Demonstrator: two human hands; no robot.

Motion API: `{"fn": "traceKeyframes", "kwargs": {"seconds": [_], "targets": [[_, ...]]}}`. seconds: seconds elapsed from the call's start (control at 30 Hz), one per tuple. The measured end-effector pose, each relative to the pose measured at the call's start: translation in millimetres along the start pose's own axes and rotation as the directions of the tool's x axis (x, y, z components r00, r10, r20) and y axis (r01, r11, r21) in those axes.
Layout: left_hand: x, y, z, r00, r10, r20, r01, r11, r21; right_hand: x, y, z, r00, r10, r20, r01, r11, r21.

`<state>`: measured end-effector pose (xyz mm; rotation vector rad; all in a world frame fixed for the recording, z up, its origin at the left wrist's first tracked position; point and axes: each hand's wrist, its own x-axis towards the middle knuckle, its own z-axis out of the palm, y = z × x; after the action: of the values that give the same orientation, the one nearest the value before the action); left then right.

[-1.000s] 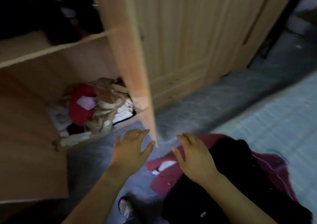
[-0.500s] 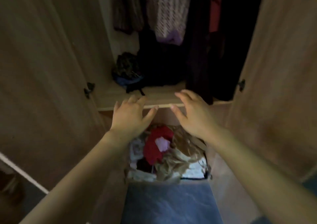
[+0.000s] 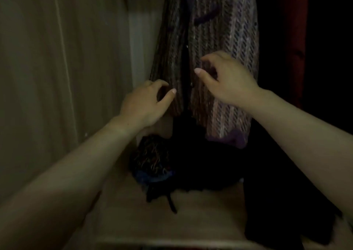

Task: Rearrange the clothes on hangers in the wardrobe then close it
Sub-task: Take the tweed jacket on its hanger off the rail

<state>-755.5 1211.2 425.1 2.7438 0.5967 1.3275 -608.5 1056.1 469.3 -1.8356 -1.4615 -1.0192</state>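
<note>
A knitted, striped purple-brown cardigan (image 3: 219, 29) hangs inside the dim wardrobe, its front open down the middle. My left hand (image 3: 143, 104) is at the lower left front panel, thumb and fingers loosely curved with a gap between them, holding nothing. My right hand (image 3: 229, 79) hovers in front of the right panel, thumb and forefinger apart and empty. To the right hang a dark garment (image 3: 271, 154) and a red garment (image 3: 294, 39). The hangers are out of view above.
A multicoloured knitted bundle (image 3: 152, 158) and a black cloth heap (image 3: 206, 165) lie on the wooden wardrobe shelf (image 3: 200, 221). The wardrobe's left side wall (image 3: 57, 77) stands close beside my left arm. The far right is too dark to make out.
My view swung from the floor and open door up into the wardrobe. Both hands rose from above the lower clothes compartment to the hanging cardigan, fingers now curving towards it.
</note>
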Motion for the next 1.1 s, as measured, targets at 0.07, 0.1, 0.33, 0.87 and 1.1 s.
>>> {"fn": "traceKeyframes", "kwargs": {"seconds": [0.07,0.1,0.33,0.87,1.1], "targets": [[54,-12,9,0.998,0.037,-0.060,-0.038,0.999,-0.011,49,23,9,0.997,-0.049,-0.063,0.047,0.998,-0.038],[82,-18,13,0.995,0.053,-0.089,-0.055,0.998,-0.021,75,35,12,0.993,-0.075,-0.094,0.070,0.996,-0.060],[252,-53,38,0.970,0.135,-0.202,-0.143,0.989,-0.029,238,102,10,0.941,-0.240,-0.236,0.162,0.938,-0.308],[466,-53,48,0.895,0.221,-0.388,-0.296,0.944,-0.146,416,146,-45,0.980,0.105,-0.169,-0.192,0.728,-0.658],[497,-54,51,0.860,0.262,-0.438,-0.348,0.929,-0.126,433,166,-47,0.932,0.077,-0.355,-0.229,0.883,-0.409]]}}
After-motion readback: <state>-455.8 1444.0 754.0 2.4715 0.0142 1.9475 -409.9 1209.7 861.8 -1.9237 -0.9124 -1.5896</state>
